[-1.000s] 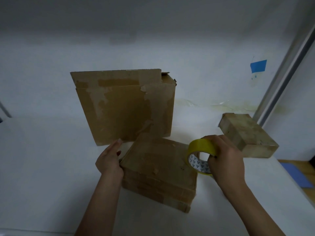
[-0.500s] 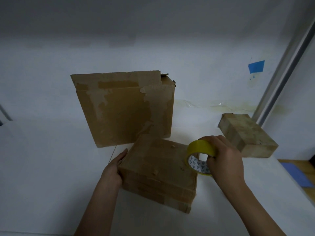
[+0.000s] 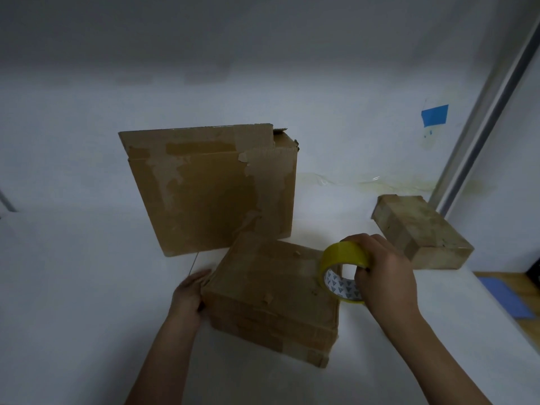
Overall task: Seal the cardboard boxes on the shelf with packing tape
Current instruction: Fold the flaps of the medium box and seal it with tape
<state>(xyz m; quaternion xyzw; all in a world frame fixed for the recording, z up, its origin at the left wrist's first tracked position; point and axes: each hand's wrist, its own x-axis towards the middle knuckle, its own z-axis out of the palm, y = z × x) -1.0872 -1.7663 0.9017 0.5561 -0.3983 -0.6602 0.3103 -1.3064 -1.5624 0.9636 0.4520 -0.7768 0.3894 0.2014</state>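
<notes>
Room for moving lies mostly on the outer side of the left hand (image 3: 188, 296), where the white shelf (image 3: 73, 302) runs bare to the edge of view. That hand is flat, fingers straight, pressed against the left side of the flat box (image 3: 271, 296). The flat box lies between the two hands with one corner turned toward the person. The right hand (image 3: 385, 276) is curled round the tape roll (image 3: 342, 255), fingertips hooked into its core. It holds the yellow roll on edge at the flat box's far right corner; whether roll and cardboard touch cannot be told.

Beyond the left hand's fingertips the tall box (image 3: 210, 188) stands upright, its lower edge just behind the flat box's far corner, so little gap shows there. Past the right hand sits the small box (image 3: 420, 229), apart from the roll and near the shelf's right edge. Outside that edge a blue mat (image 3: 505, 296) lies on a wooden floor below. A metal post (image 3: 479, 135) rises slantwise behind the small box, and a blue patch (image 3: 434, 115) is stuck on the wall (image 3: 336, 97) beside it.

All three boxes are closed, with old tape strips and torn paper on their faces, so nothing inside them shows. The tall box's top right corner is ragged, a flap edge poking up.
</notes>
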